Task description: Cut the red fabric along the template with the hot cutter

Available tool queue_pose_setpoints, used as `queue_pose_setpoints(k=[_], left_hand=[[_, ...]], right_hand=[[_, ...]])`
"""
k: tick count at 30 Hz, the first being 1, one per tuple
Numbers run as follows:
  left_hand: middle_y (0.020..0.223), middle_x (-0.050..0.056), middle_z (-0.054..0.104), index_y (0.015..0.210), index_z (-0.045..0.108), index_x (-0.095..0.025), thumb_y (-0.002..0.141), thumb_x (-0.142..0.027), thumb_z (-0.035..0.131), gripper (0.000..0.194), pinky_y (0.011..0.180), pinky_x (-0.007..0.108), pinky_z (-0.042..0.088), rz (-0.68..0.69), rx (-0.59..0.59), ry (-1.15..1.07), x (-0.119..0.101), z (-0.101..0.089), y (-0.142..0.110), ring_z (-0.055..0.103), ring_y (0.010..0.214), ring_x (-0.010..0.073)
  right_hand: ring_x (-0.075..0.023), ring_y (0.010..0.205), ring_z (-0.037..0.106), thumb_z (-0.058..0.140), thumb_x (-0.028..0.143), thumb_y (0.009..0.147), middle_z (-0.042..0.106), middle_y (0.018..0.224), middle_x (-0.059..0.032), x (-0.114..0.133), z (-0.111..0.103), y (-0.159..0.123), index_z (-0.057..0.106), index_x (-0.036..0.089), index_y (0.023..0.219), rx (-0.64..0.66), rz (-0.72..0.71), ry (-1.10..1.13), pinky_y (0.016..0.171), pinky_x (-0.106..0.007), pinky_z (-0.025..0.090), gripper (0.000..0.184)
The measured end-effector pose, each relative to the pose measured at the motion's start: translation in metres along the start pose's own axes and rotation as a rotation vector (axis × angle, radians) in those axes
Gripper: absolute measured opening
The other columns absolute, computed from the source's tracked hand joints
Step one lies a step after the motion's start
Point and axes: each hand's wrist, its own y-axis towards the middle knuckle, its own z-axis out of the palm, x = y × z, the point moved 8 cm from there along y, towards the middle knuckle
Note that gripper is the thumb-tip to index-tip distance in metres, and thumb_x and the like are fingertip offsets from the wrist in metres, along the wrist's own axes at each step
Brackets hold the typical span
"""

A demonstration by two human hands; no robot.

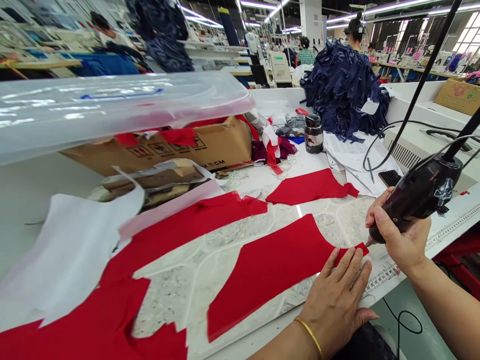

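My right hand [407, 242] is wrapped round a black handheld tool [423, 187], a thick corded body that narrows to a thin metal tip. That tip meets the narrow right end of a red fabric piece [273, 270] lying flat on the table. My left hand [339, 287] rests on the same piece, fingers stretched out flat, just left of the tip. A second red fabric piece [311, 187] lies behind it. More red fabric [180, 225] spreads along the left side, partly beside white sheets [71, 240].
A clear plastic lid [123, 110] overhangs a cardboard box [210, 145] at the left. Navy strips [343, 90] are heaped at the back, near a black jar [314, 134] and papers [348, 155]. A beige machine [408, 150] stands right. Measuring tape [382, 277] runs along the front edge.
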Motion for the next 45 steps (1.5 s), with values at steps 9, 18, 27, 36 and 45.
queue_pose_setpoints(k=[9, 18, 27, 36, 45], left_hand=[[0.147, 0.012, 0.060, 0.143, 0.054, -0.014, 0.104, -0.067, 0.040, 0.068, 0.121, 0.041, 0.033, 0.004, -0.057, 0.023, 0.000, -0.007, 0.002, 0.051, 0.141, 0.0263], [0.147, 0.013, 0.061, 0.143, 0.053, -0.014, 0.104, -0.066, 0.041, 0.066, 0.122, 0.041, 0.034, -0.002, -0.048, 0.003, 0.000, -0.004, 0.003, 0.052, 0.141, 0.0260], [0.156, 0.016, 0.050, 0.153, 0.042, -0.014, 0.103, -0.066, 0.045, 0.072, 0.123, 0.046, 0.036, -0.049, 0.045, -0.021, 0.021, -0.016, -0.018, 0.045, 0.147, 0.0307], [0.155, 0.019, 0.050, 0.151, 0.047, -0.011, 0.105, -0.068, 0.032, 0.075, 0.118, 0.048, 0.043, -0.180, 0.039, 0.141, 0.065, -0.020, -0.046, 0.049, 0.144, 0.0330], [0.158, 0.019, 0.047, 0.150, 0.050, -0.010, 0.106, -0.067, 0.023, 0.077, 0.123, 0.047, 0.036, -0.287, 0.046, 0.034, 0.082, -0.005, -0.049, 0.043, 0.148, 0.0315]], right_hand=[[-0.0147, 0.051, 0.058, 0.072, 0.031, 0.093, 0.061, 0.066, 0.0016, 0.002, -0.006, -0.001, 0.055, 0.024, 0.091, -0.052, -0.070, 0.184, 0.046, -0.029, 0.050, 0.018], [-0.0134, 0.051, 0.058, 0.076, 0.040, 0.090, 0.061, 0.064, 0.0026, -0.004, -0.004, -0.005, 0.053, 0.022, 0.089, -0.099, 0.001, 0.143, 0.047, -0.027, 0.050, 0.029], [-0.0141, 0.051, 0.059, 0.073, 0.035, 0.093, 0.063, 0.068, 0.0028, 0.000, -0.004, 0.004, 0.052, 0.025, 0.096, -0.092, -0.075, 0.203, 0.050, -0.030, 0.051, 0.023], [-0.0125, 0.051, 0.058, 0.078, 0.046, 0.085, 0.058, 0.071, 0.0073, -0.015, 0.048, 0.030, 0.043, 0.027, 0.099, -0.064, -0.056, 0.217, 0.048, -0.027, 0.048, 0.042], [-0.0160, 0.074, 0.062, 0.070, 0.049, 0.089, 0.054, 0.081, 0.0035, -0.038, 0.108, 0.054, 0.040, 0.027, 0.111, -0.028, -0.087, 0.145, 0.065, -0.028, 0.052, 0.043]])
